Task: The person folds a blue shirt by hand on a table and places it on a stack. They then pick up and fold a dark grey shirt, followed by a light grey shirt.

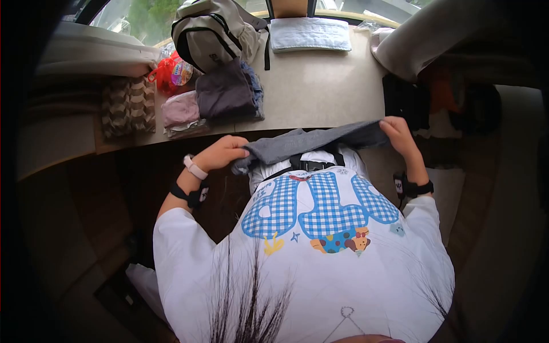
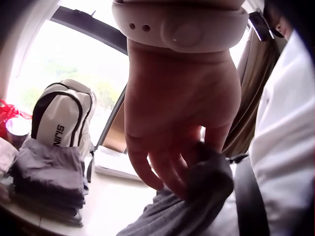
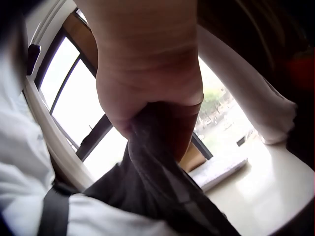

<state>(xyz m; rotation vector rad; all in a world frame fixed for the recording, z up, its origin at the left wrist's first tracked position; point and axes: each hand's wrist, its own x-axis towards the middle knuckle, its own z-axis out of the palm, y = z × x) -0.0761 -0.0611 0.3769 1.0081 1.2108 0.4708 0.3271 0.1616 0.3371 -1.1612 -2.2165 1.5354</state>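
Observation:
A grey cloth garment (image 1: 314,140) is stretched sideways between both hands, over the person's lap at the near edge of the counter. My left hand (image 1: 225,153) grips its left end, thumb on top; in the left wrist view bunched grey fabric (image 2: 209,179) shows at the fingers. At the other end, my right hand (image 1: 400,136) holds a corner slightly higher. Seen from the right wrist, the fabric (image 3: 152,157) runs down out of that hand in a gathered fold. I cannot tell what kind of garment it is.
On the counter (image 1: 320,86) stand a beige backpack (image 1: 214,34), a folded dark stack of clothes (image 1: 226,91), a pink folded cloth (image 1: 181,108), a red bag (image 1: 166,74) and a brown patterned item (image 1: 128,106). A folded white towel (image 1: 310,34) lies by the window. Curtains (image 1: 446,34) hang at both sides.

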